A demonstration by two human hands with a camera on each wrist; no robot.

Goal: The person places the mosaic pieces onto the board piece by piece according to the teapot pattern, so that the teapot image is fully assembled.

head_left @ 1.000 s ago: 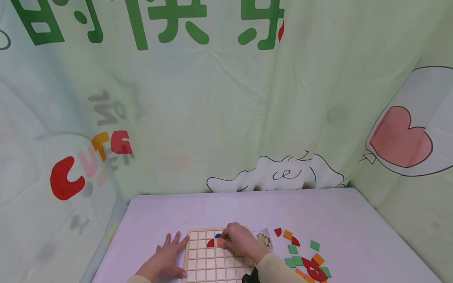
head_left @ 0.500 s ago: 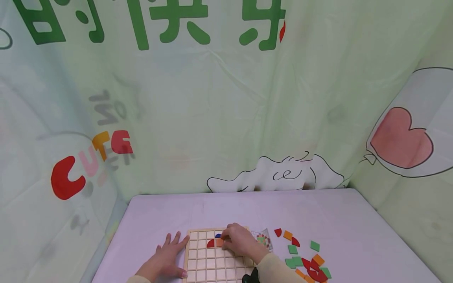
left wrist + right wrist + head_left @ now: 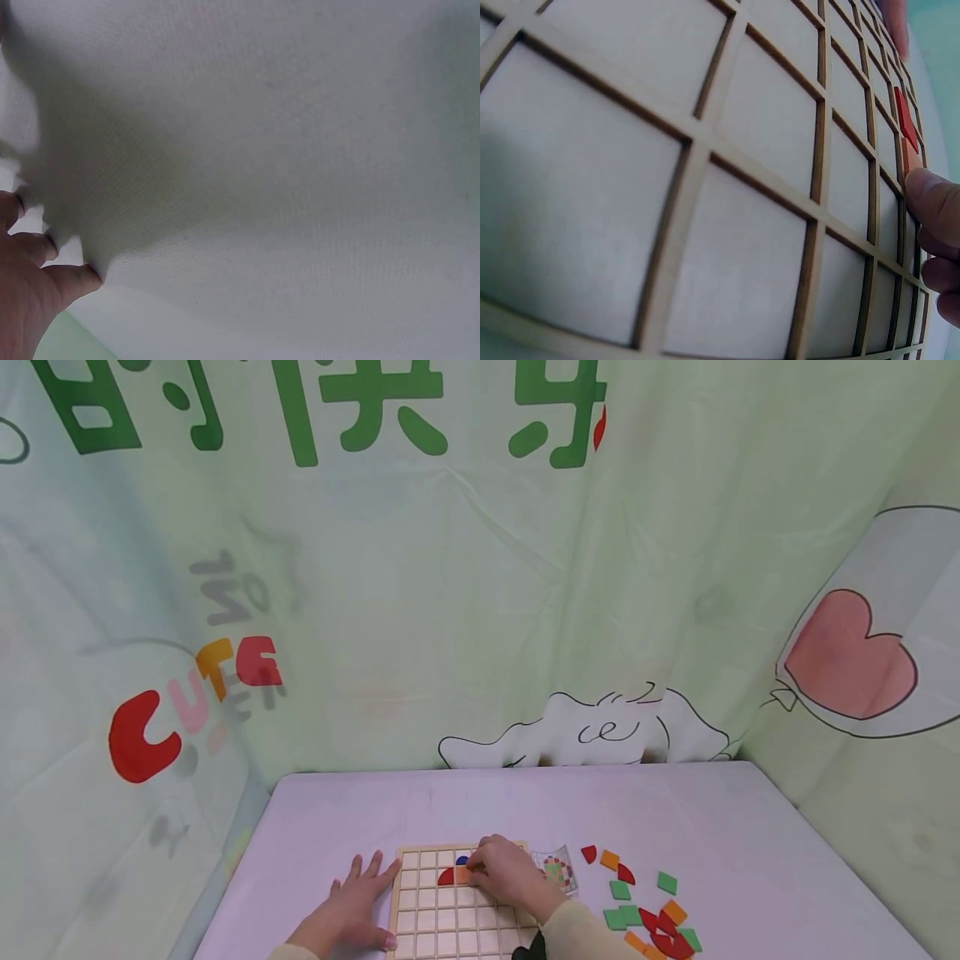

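Note:
A wooden grid board [image 3: 426, 920] lies on the table, holding a red quarter-round tile [image 3: 447, 877], a blue rounded tile [image 3: 462, 861] and an orange square tile [image 3: 462, 876]. My right hand [image 3: 506, 872] bends over these with curled fingers; its thumb is on the edge of the orange tile [image 3: 910, 156] in the right wrist view, beside the red tile [image 3: 904, 120]. The other fingertips are partly hidden. At the board's left edge my left hand [image 3: 352, 902] rests with fingers spread, index and thumb touching the frame. The left wrist view shows its fingertips [image 3: 79, 281] on the cloth.
Right of the board is a small printed pattern card [image 3: 558, 868], partly behind my right hand. Further right, loose red [image 3: 626, 872], green [image 3: 667, 881] and orange tiles [image 3: 610, 858] are scattered, some overlapping. Printed curtains stand behind the table [image 3: 480, 802].
My right hand has shifted slightly left over the orange tile. My left hand keeps its place at the board's edge, and the scattered tiles lie as before.

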